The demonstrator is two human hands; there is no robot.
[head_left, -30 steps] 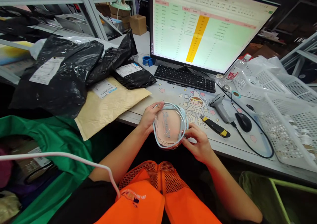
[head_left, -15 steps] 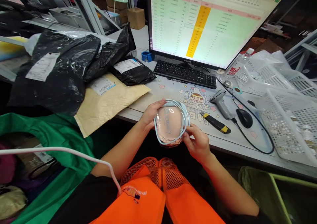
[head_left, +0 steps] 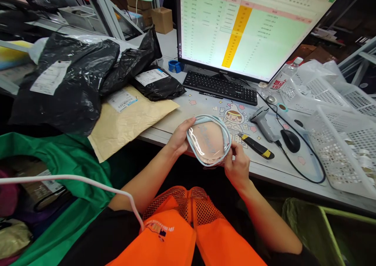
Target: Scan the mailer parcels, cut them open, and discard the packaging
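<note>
Between my two hands, over the desk's front edge, is a small clear plastic pouch (head_left: pixel 207 141) with light blue piping and something pale pink inside. My left hand (head_left: pixel 179 136) grips its left side, thumb on the upper rim. At the lower right edge my right hand (head_left: pixel 236 162) pinches the piping, fingers curled in. Printed lettering shows faintly through the glossy front. To the right of the pouch lies a yellow and black utility knife (head_left: pixel 256 145), and beyond it stands a grey barcode scanner (head_left: pixel 265 124).
Black plastic parcels (head_left: pixel 70 82) and a tan padded envelope (head_left: pixel 132 121) cover the desk's left. A keyboard (head_left: pixel 219 87) sits below the monitor (head_left: pixel 249 31). Right of the scanner are a mouse (head_left: pixel 290 140) and white perforated baskets (head_left: pixel 337 144). A green sack (head_left: pixel 96 193) hangs lower left.
The pouch has shifted slightly right and up and is spread wider, its front tilted differently. My right hand has moved a little to the right with its edge.
</note>
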